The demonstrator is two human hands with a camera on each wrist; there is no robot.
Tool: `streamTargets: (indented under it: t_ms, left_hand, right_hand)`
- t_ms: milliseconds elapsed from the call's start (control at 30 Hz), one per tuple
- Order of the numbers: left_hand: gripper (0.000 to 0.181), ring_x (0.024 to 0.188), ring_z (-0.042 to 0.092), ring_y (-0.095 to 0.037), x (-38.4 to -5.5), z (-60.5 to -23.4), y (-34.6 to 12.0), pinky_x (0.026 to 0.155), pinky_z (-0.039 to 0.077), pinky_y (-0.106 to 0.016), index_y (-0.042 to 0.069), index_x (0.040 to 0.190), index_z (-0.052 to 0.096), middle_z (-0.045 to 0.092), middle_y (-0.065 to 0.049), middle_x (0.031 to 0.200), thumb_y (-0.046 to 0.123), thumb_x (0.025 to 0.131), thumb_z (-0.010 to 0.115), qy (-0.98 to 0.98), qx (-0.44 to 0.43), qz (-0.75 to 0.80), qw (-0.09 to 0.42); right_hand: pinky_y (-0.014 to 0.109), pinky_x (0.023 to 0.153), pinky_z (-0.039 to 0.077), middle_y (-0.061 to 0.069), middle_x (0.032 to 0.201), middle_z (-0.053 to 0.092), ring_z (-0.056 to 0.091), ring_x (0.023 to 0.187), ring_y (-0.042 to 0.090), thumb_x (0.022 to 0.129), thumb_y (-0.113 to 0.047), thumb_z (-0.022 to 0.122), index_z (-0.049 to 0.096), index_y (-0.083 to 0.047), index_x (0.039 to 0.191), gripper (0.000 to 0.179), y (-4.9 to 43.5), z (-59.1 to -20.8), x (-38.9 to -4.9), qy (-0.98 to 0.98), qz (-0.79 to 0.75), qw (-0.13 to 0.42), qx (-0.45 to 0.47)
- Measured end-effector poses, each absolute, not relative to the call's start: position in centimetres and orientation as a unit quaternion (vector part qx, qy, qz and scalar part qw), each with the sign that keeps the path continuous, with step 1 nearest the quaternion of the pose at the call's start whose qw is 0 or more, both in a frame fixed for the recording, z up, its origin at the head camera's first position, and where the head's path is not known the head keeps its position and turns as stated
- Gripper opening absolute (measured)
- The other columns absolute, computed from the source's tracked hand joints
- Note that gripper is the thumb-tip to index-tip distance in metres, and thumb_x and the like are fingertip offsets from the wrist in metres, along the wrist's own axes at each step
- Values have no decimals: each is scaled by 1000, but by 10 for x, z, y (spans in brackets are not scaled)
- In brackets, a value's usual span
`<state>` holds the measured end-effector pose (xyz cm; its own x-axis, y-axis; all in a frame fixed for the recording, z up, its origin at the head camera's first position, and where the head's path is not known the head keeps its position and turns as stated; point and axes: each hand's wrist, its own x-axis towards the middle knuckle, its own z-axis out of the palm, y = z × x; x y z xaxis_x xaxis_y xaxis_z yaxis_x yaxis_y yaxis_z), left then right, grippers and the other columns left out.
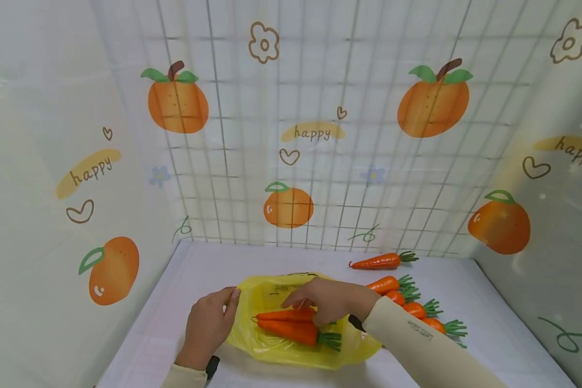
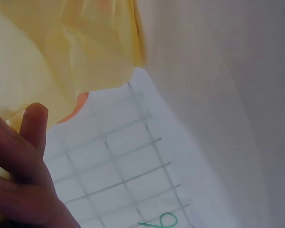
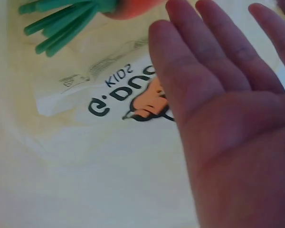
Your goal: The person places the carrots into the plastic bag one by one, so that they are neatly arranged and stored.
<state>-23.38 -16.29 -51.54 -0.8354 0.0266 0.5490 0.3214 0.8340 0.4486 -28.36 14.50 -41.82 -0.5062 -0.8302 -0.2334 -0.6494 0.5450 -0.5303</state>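
At bottom middle, left hand [image 1: 208, 322] pinches yellow bag [image 1: 264, 349] (hold it wide); right hand [image 1: 333, 299], grip loose, maybe touches carrot [image 1: 282, 315].

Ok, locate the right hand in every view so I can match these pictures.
Head: the right hand is in the lower half, just right of center, at two carrots inside the yellow bag.
Left wrist: not in the picture.
Right wrist: the right hand fills the right side, fingers pointing up.
Shared landmark: the yellow bag, at upper left in left wrist, paler behind the palm in right wrist.
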Motion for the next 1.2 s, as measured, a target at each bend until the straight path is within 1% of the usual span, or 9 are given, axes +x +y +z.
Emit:
streamTargets:
  t_ms: [300, 467, 567, 700, 800, 933, 1033, 1133, 1200]
  left_hand:
    - [35, 84, 74, -15, -233, -516, -162, 77, 63, -43, 18, 119, 81, 79, 4, 99, 43, 109, 58, -920, -93, -273, 263]
    - [37, 85, 74, -15, -233, -517, -160, 78, 63, -44, 18, 120, 81, 79, 5, 99, 45, 109, 59, -921, -90, -281, 256]
    - [35, 85, 74, -15, -232, -516, -160, 78, 62, -44, 18, 119, 81, 78, 5, 98, 44, 108, 61, -920, -88, -284, 255]
    - [33, 84, 74, -15, -232, -517, -160, 77, 62, -44, 18, 119, 81, 78, 5, 97, 43, 107, 63, -920, -87, -281, 259]
    - [32, 84, 74, -16, -232, -516, -161, 77, 62, -45, 18, 119, 81, 79, 4, 99, 42, 107, 64, -919, -86, -283, 262]
    - [34, 87, 74, -17, -231, -514, -160, 79, 62, -45, 17, 120, 81, 79, 3, 101, 43, 107, 63, -921, -80, -283, 254]
    - [36, 87, 74, -18, -229, -513, -160, 80, 62, -46, 16, 120, 81, 79, 3, 101, 44, 107, 62, -925, -73, -280, 246]
    - [35, 87, 74, -18, -229, -512, -160, 80, 62, -47, 15, 120, 81, 79, 2, 100, 42, 108, 63, -925, -76, -282, 244]
    - [34, 87, 74, -18, -229, -512, -159, 79, 62, -47, 15, 120, 81, 79, 2, 100, 41, 107, 63, -924, -78, -285, 244]
  right_hand:
    - [37, 99, 57, -10, 142, 62, 66, 120, 10, 89, 5, 68, 64, -21, 145, 62, 161, -399, -265, 840, -239, 200, -445]
    - [29, 96, 57, -7, 144, 61, 67, 119, 12, 95, -4, 75, 62, -20, 147, 56, 174, -389, -248, 832, -256, 177, -459]
    - [28, 94, 57, -8, 146, 59, 67, 119, 13, 97, -12, 77, 59, -23, 149, 57, 186, -384, -236, 827, -270, 155, -467]
    - [35, 97, 58, -11, 146, 59, 66, 119, 12, 96, -16, 79, 57, -29, 150, 60, 204, -377, -220, 834, -280, 109, -463]
    - [39, 97, 57, -14, 144, 59, 65, 118, 11, 96, -21, 82, 55, -33, 151, 63, 218, -373, -207, 850, -276, 78, -441]
    - [39, 95, 59, -16, 147, 56, 65, 117, 9, 95, -36, 83, 49, -39, 154, 68, 234, -374, -191, 874, -284, 54, -391]
    - [39, 94, 60, -13, 151, 53, 67, 117, 11, 94, -39, 83, 47, -38, 156, 72, 244, -378, -182, 874, -315, 34, -369]
    - [37, 91, 60, -6, 152, 54, 68, 118, 16, 93, -33, 84, 47, -31, 158, 74, 256, -387, -176, 860, -360, 10, -361]
    - [34, 90, 61, -2, 151, 55, 69, 118, 19, 93, -32, 85, 48, -30, 157, 74, 264, -395, -171, 857, -386, -5, -341]
